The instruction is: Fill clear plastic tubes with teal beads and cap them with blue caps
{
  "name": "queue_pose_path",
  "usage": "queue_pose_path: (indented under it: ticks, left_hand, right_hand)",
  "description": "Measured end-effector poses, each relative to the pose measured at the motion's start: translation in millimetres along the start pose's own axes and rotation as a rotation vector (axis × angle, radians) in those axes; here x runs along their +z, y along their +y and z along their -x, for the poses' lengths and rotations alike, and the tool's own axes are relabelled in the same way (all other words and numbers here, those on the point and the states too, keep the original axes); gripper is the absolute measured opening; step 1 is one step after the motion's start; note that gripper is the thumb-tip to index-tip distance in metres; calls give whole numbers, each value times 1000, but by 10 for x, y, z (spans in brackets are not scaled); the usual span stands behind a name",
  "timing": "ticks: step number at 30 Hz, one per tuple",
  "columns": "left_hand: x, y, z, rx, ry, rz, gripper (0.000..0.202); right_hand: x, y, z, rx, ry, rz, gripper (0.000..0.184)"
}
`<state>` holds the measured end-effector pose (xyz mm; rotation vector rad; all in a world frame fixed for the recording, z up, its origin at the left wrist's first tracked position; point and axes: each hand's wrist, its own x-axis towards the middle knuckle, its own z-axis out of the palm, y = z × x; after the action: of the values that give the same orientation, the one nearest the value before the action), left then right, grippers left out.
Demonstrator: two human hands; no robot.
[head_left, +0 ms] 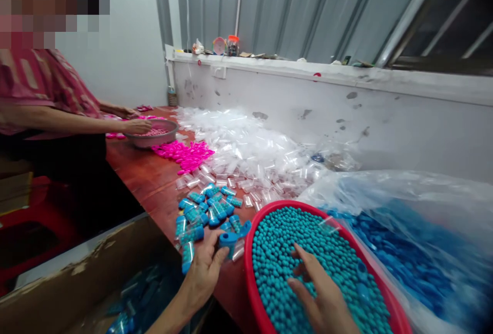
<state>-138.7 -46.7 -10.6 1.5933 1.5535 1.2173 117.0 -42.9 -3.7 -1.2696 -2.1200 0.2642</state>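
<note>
My left hand is at the table's front edge, thumb and forefinger closed on a blue flip-top cap with its lid raised; whether a tube is attached is unclear. Beside it lies a cluster of small clear tubes with blue caps, several containing teal beads. My right hand hovers over a red basin full of round teal beads. Its thumb and fingers are apart, slightly curled, and nothing shows between them. A loose blue cap and a clear tube lie on the beads.
Empty clear tubes are heaped along the wall. A plastic bag of blue caps lies at right. Below left stands a cardboard box with blue-capped tubes inside. Across the table a person reaches into a grey bowl, near pink pieces.
</note>
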Motion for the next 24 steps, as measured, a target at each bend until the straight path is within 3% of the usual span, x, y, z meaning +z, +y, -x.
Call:
queue_pose_path:
  ticks: [4, 8, 14, 16, 18, 20, 24]
  left_hand:
    - [158, 407, 132, 92, -202, 90, 27]
    - [345, 497, 177, 82, -231, 200, 30]
    - [514, 439, 212, -183, -291, 398, 43]
    - [529, 447, 210, -302, -287, 430, 47]
    - [529, 473, 201, -369, -282, 438, 47]
    - [521, 511, 194, -335, -306, 428, 43]
    - [526, 591, 210, -197, -316, 333, 36]
  right_hand:
    - [52, -482, -105, 38, -98, -120, 55]
    - [77, -615, -136, -8, -199, -132, 53]
    - [4, -617, -132, 60, -372, -24, 77]
    - [-2, -614, -128, 68, -412, 5, 92]
    - [22, -604, -115, 59, -415, 53, 106]
    - [61, -591, -94, 29, -372, 113, 107]
    - [107, -593, -67, -59, -225, 182, 81]
